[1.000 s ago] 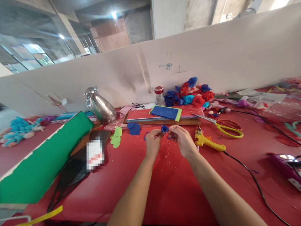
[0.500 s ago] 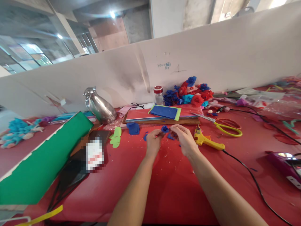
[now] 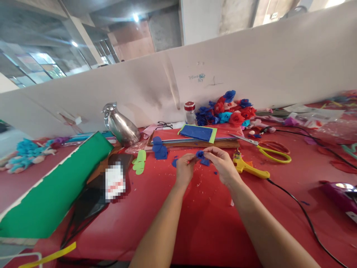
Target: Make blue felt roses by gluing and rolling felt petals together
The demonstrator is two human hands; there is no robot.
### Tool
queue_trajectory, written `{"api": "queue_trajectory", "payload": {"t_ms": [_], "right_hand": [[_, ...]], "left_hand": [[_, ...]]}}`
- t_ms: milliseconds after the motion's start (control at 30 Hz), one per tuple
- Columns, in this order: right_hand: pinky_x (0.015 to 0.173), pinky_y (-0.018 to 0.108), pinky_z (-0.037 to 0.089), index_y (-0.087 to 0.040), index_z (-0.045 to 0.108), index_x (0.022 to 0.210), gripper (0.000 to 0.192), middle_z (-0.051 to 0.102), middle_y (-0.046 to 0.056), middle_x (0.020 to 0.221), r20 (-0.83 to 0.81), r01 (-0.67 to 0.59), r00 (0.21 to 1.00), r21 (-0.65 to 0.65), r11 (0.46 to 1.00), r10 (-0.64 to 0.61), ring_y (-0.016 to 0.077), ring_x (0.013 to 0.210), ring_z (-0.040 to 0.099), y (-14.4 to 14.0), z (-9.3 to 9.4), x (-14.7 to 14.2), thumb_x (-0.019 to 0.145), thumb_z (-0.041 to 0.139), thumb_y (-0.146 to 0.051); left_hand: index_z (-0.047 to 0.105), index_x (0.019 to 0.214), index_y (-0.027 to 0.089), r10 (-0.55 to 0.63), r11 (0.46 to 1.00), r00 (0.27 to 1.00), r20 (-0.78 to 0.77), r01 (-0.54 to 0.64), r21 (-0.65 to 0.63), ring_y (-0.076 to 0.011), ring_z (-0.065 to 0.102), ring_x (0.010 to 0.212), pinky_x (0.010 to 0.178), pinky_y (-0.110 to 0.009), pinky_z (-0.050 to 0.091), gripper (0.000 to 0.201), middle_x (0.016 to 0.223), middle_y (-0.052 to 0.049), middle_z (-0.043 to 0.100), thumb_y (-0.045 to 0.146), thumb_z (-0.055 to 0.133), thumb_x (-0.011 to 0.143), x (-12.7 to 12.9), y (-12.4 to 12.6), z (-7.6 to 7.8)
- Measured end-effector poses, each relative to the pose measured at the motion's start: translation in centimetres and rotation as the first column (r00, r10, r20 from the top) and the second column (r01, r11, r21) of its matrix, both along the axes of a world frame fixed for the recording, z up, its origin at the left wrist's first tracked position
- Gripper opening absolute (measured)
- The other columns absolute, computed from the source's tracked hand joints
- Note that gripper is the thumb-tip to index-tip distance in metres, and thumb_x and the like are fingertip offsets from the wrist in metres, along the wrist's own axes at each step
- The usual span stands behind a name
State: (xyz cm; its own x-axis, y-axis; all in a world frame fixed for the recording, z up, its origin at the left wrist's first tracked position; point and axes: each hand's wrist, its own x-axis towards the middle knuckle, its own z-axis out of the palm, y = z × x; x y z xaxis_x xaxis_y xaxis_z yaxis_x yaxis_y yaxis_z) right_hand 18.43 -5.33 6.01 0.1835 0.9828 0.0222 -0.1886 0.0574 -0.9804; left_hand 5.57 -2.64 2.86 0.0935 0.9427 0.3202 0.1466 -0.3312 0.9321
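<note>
Pinching blue paper flower (image 3: 202, 158): left hand (image 3: 184, 170), right hand (image 3: 223, 165), fingers closed tight.

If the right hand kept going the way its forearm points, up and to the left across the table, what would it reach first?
Likely the blue felt flower already pinched at its fingertips, then the left hand just beyond; depth is hard to judge.
</note>
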Motion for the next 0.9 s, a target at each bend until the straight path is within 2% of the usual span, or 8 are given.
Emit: {"api": "queue_trajectory", "payload": {"t_ms": [267, 533, 700, 900], "right_hand": [[0.058, 0.026, 0.033, -0.019, 0.063, 0.064, 0.022, 0.057, -0.003, 0.060, -0.026, 0.008, 1.000, -0.030, 1.000, -0.009, 0.0105, 0.057, 0.045, 0.18, -0.26, 0.20, 0.057, 0.069, -0.038], [0.058, 0.025, 0.035, -0.018, 0.062, 0.061, 0.024, 0.057, -0.003, 0.058, -0.162, -0.017, 0.987, -0.122, 0.992, -0.003, 0.0094, 0.056, 0.046, 0.20, -0.20, 0.09, 0.052, 0.073, -0.038], [0.055, 0.024, 0.034, -0.020, 0.059, 0.059, 0.026, 0.054, -0.004, 0.055, -0.191, -0.026, 0.982, -0.109, 0.994, 0.005, 0.0097, 0.054, 0.046, 0.03, 0.22, -0.04, 0.052, 0.073, -0.040], [0.057, 0.024, 0.036, -0.020, 0.063, 0.064, 0.028, 0.061, -0.001, 0.064, -0.197, -0.005, 0.980, -0.103, 0.995, -0.015, 0.0117, 0.060, 0.050, -0.05, 0.23, 0.08, 0.054, 0.073, -0.043]], "left_hand": [[0.069, 0.058, 0.018, 0.001, 0.999, 1.000, 0.005, -0.001, 0.036, -0.0160, 0.058, 0.064, 0.067, -0.029, 0.048, 0.017, 0.065, -0.003, 0.067, 0.020, 0.060, 0.072, 0.04, -0.25, 0.45], [0.068, 0.055, 0.019, 0.011, 1.000, 1.000, -0.018, -0.011, 0.001, -0.0165, 0.061, 0.069, 0.069, -0.028, 0.049, 0.019, 0.068, -0.002, 0.069, 0.016, 0.058, 0.071, -0.01, -0.35, 0.61], [0.069, 0.055, 0.020, 0.025, 0.999, 0.999, -0.037, -0.026, -0.036, -0.0165, 0.061, 0.069, 0.070, -0.028, 0.048, 0.019, 0.070, -0.003, 0.070, 0.018, 0.059, 0.071, 0.05, -0.19, 0.36], [0.072, 0.060, 0.019, 0.042, 0.999, 0.998, -0.051, -0.044, -0.029, -0.0166, 0.060, 0.068, 0.068, -0.027, 0.047, 0.017, 0.069, -0.003, 0.070, 0.021, 0.060, 0.071, 0.00, -0.18, 0.09]]}}
